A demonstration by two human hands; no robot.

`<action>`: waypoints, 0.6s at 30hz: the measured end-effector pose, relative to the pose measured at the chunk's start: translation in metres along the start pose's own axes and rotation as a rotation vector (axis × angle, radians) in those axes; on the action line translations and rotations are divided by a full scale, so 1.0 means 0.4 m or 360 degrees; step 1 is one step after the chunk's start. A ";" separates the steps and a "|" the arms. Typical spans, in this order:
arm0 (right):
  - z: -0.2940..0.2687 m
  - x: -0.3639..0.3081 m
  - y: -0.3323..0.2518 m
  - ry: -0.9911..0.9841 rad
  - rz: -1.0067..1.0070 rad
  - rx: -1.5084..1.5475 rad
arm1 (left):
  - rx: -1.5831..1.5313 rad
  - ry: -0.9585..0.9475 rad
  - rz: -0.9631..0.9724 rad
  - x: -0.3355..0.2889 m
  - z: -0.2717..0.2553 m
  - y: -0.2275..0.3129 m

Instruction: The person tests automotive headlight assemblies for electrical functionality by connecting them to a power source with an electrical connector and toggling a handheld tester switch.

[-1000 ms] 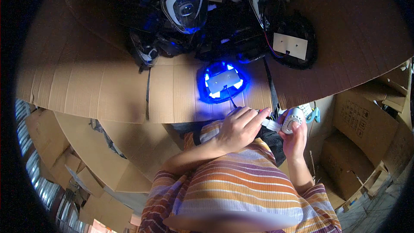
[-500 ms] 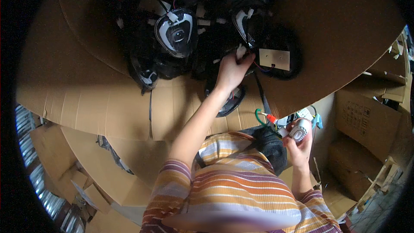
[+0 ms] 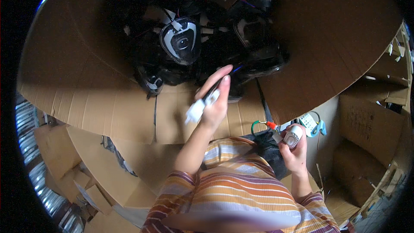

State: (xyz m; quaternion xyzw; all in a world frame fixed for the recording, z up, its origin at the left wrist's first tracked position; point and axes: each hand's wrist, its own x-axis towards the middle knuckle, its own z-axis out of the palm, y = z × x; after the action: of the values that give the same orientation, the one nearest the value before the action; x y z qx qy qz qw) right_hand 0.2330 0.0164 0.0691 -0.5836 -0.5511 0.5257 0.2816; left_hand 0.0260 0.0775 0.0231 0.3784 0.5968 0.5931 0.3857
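Observation:
Pinched in the fingers of my left hand [image 3: 215,108] is a white plug connector [image 3: 196,111] on a black cable, in front of a pile of dark lamp units. Behind the fingers the cable runs toward a black unit [image 3: 261,62]. A teardrop-shaped lamp [image 3: 180,41] with white trim and a round lens lies just beyond, to the left. My right hand [image 3: 295,157], low on the right, is closed round a silver-grey handheld device [image 3: 293,136] with an oval button. Beside it show an orange-red connector [image 3: 271,125] and a looped green wire [image 3: 254,126].
The lamp pile sits in a large cardboard box with a broad near flap [image 3: 120,112]. A pale panel with bluish-green pieces [image 3: 317,125] lies beyond my right hand. More cardboard boxes [image 3: 366,129] stand at right and lower left. Shiny stacked strips [image 3: 32,159] line the far left.
My left hand has drawn back toward me and slightly left, bringing the white connector out of the pile. The black unit with the pale plate has tipped over. My right hand has barely shifted.

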 end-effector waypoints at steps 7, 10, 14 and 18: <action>0.020 -0.006 -0.026 -0.0146 -0.0003 0.0067 | 0.0497 0.0090 0.0564 -0.082 -0.172 0.115; 0.025 -0.003 -0.033 -0.0195 0.0062 0.0119 | 0.0989 -0.0105 0.0965 -0.069 -0.179 0.158; 0.036 -0.001 -0.043 -0.0384 0.0098 0.0275 | 0.0638 -0.0652 0.0460 -0.107 -0.175 0.114; 0.057 0.002 -0.056 -0.0520 0.0148 0.0477 | 0.0643 -0.0853 0.0412 -0.154 -0.159 0.066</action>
State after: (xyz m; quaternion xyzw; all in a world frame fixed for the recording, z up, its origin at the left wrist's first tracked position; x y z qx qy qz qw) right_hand 0.2038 0.0168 0.0827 -0.4671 -0.4777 0.7017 0.2475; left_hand -0.0064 -0.0047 0.0503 0.6615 0.5268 0.3868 0.3677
